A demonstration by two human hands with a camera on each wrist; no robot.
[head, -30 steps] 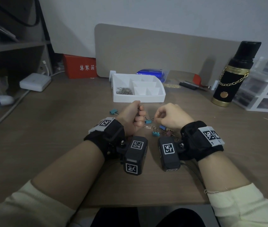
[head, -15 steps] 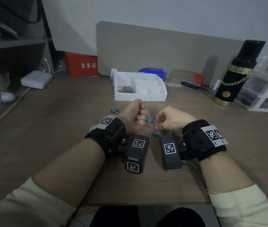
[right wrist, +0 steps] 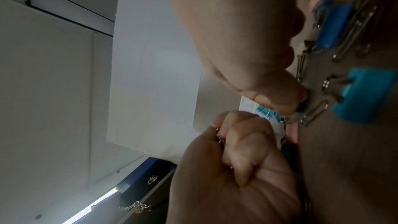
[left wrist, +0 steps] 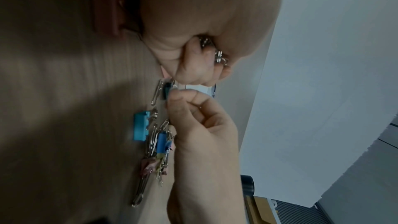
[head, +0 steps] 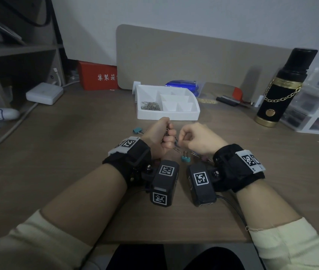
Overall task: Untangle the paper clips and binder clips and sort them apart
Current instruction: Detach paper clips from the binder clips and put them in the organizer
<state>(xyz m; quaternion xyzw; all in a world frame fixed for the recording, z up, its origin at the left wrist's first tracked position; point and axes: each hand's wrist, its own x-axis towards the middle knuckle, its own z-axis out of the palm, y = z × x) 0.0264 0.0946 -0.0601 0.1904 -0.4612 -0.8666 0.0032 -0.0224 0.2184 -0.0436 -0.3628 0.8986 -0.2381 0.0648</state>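
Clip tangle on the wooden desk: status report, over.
Left hand fisted round silver paper clips. Right hand pinching into tangle. Teal binder clip lies apart. Nothing blocking.

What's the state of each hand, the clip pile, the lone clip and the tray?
left hand: fist gripping paper clips
right hand: pinching at the tangled pile
tangled pile: on desk, unsorted
teal binder clip: lying apart, left
tray: paper clips in left compartment only
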